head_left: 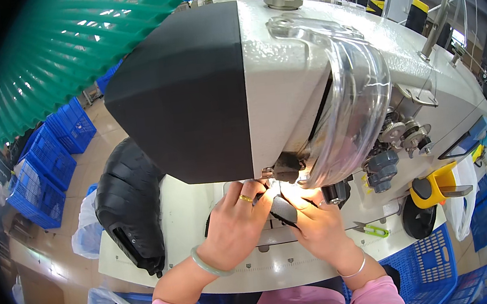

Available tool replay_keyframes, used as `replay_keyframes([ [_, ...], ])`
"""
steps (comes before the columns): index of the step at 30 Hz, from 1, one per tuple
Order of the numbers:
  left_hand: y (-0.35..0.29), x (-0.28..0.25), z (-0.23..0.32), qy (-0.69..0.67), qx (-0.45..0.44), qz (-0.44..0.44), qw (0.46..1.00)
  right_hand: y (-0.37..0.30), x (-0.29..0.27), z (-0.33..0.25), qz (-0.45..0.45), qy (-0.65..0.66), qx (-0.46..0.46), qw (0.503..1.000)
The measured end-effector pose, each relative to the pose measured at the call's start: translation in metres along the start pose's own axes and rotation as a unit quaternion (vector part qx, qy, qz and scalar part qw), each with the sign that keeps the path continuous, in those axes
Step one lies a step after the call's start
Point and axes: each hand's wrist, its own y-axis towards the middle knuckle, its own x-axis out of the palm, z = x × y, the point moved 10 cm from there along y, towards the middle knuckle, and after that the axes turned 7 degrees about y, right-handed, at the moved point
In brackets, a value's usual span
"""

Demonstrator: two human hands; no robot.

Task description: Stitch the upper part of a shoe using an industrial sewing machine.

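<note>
Under the head of a large white and black sewing machine (190, 92), both my hands hold a dark grey fabric piece (284, 210) close to the lit needle area. My left hand (233, 224) is closed, with a ring and a pale bangle showing; its fingertips press on the piece from the left. From the right, my right hand (319, 227) grips the same piece between thumb and fingers, its fingertips partly lost in the glare. The needle and the presser foot are mostly hidden by the machine head and my fingers.
A black padded item (127, 206) lies on the table's left side. Green-handled thread snips (373, 230) and a yellow holder (437, 185) are to the right. Blue crates (40, 191) line the floor at left; another blue crate (427, 263) stands below right. A green ribbed shade (67, 57) hangs upper left.
</note>
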Motion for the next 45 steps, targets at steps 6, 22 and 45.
replay_keyframes([
  [6, -0.004, 0.001, 0.002, -0.005, 0.02, -0.008, 1.0, -0.001, 0.003, 0.001, -0.025, -0.019, 0.01, 0.999],
  [22, -0.003, -0.003, 0.004, -0.015, 0.021, 0.02, 0.999, 0.003, -0.001, 0.0, -0.026, -0.003, 0.027, 0.999],
  [45, -0.004, -0.001, -0.03, -0.155, -0.075, 0.096, 0.98, 0.008, 0.001, 0.007, 0.038, 0.039, 0.035, 0.998],
])
